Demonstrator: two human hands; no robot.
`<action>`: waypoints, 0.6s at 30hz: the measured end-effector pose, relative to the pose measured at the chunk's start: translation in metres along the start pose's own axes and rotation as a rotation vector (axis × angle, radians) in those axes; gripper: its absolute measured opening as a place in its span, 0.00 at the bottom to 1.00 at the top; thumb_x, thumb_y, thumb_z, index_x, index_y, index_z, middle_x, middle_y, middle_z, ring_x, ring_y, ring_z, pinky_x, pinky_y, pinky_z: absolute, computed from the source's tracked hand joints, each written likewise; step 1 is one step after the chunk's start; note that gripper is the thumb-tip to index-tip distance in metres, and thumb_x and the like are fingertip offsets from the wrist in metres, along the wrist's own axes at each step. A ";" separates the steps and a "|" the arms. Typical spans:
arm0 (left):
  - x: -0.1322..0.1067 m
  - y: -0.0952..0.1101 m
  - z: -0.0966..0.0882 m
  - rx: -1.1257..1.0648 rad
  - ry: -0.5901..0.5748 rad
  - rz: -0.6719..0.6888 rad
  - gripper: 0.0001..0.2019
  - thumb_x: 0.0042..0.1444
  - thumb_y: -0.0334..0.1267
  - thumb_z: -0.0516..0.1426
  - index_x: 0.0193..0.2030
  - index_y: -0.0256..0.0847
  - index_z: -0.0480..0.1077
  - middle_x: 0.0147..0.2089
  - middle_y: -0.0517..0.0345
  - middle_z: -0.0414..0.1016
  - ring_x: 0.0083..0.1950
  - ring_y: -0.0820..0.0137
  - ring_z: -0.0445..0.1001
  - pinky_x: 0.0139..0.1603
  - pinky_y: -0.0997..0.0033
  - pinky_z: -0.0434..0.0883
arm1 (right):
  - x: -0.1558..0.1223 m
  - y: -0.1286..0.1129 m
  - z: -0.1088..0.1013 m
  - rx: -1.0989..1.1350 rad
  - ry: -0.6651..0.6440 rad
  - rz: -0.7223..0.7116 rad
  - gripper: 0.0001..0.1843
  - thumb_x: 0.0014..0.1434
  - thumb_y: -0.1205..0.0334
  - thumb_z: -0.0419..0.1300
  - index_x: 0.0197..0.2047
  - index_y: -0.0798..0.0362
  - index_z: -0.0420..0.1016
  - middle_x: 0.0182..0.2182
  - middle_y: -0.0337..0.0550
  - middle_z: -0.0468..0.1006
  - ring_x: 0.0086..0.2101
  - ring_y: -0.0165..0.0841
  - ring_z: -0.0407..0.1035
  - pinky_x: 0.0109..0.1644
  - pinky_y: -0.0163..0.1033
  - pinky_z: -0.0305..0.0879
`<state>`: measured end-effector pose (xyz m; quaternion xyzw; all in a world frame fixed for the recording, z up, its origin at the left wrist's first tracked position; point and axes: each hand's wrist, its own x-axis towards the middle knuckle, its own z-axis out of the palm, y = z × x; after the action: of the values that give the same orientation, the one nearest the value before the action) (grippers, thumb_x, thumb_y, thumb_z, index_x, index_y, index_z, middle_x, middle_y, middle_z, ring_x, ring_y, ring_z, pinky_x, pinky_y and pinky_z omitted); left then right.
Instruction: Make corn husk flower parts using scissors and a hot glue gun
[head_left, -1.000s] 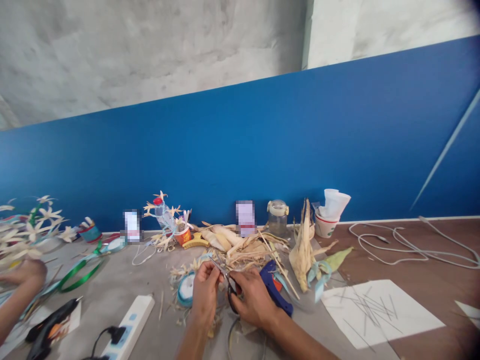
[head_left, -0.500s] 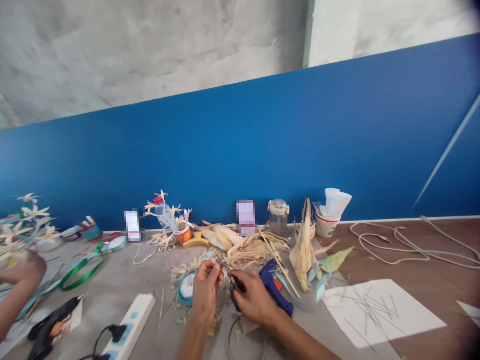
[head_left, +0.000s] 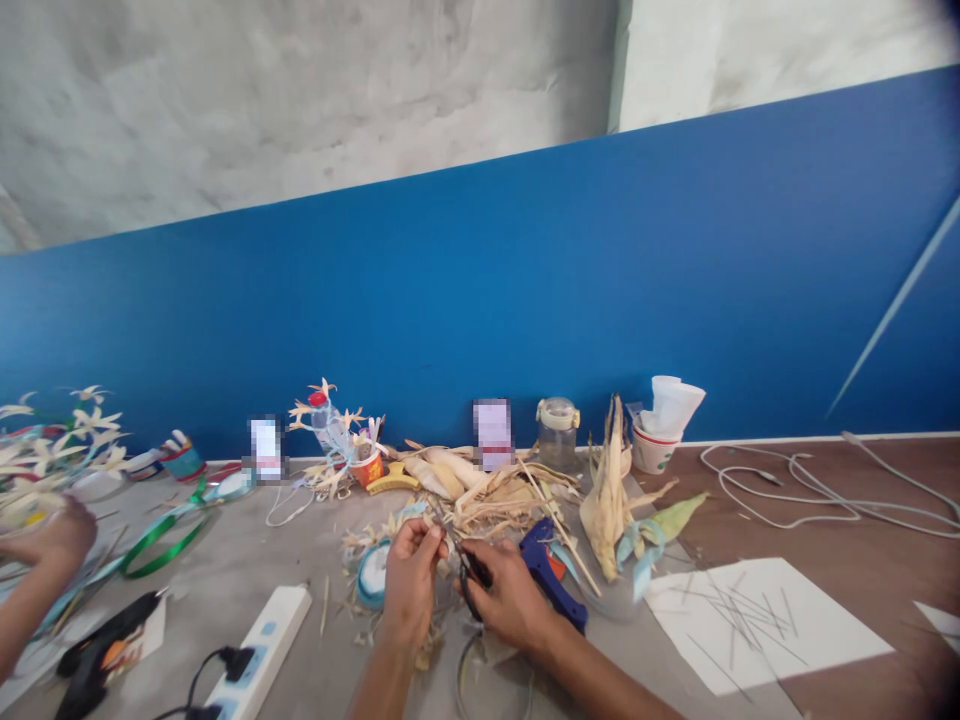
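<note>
Near the middle of the table, my left hand (head_left: 411, 572) is closed in a pinch on a small pale piece of corn husk, mostly hidden by the fingers. My right hand (head_left: 516, 598) grips black-handled scissors (head_left: 471, 590), whose blades point up and left beside the left fingertips. Whether the blades touch the piece I cannot tell. A roll of light blue ribbon (head_left: 372, 576) lies against my left hand. Just right of my right hand rests a blue glue gun (head_left: 553, 582). Beyond both hands spreads a heap of dry corn husks (head_left: 487, 505).
A white power strip (head_left: 264, 640) and a black glue gun (head_left: 105, 650) lie at front left. Another person's hand (head_left: 64, 540) works by husk flowers (head_left: 90, 425). A jar (head_left: 557, 435), a phone (head_left: 492, 435), a paper cup (head_left: 652, 450) and a sheet with thin sticks (head_left: 697, 640) surround the area.
My hands and the scissors hold nearly the same pose. At the far left, the other person's hand and the husk flowers have shifted slightly right.
</note>
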<state>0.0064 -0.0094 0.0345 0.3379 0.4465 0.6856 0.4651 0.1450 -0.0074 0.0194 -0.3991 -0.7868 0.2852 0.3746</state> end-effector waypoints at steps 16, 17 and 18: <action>0.004 -0.002 -0.004 0.007 0.012 0.023 0.12 0.42 0.42 0.65 0.26 0.39 0.67 0.21 0.65 0.68 0.24 0.76 0.65 0.28 0.77 0.63 | 0.003 -0.005 -0.007 0.022 -0.011 0.017 0.13 0.51 0.69 0.54 0.39 0.53 0.75 0.33 0.42 0.79 0.33 0.34 0.67 0.42 0.37 0.54; 0.004 -0.002 -0.005 0.018 0.019 0.021 0.12 0.42 0.41 0.65 0.26 0.39 0.67 0.22 0.65 0.68 0.24 0.76 0.65 0.28 0.77 0.63 | 0.003 -0.005 -0.008 0.029 -0.006 0.022 0.13 0.51 0.68 0.55 0.40 0.53 0.75 0.34 0.42 0.80 0.33 0.34 0.68 0.43 0.37 0.54; 0.005 -0.003 -0.005 0.040 0.030 0.019 0.12 0.42 0.42 0.65 0.26 0.39 0.67 0.22 0.65 0.68 0.24 0.76 0.64 0.28 0.77 0.63 | 0.003 -0.005 -0.009 0.039 -0.005 0.028 0.13 0.52 0.67 0.55 0.41 0.53 0.75 0.34 0.42 0.80 0.33 0.35 0.68 0.43 0.37 0.55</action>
<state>0.0014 -0.0060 0.0298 0.3412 0.4637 0.6859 0.4452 0.1486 -0.0063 0.0291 -0.4018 -0.7764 0.3068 0.3763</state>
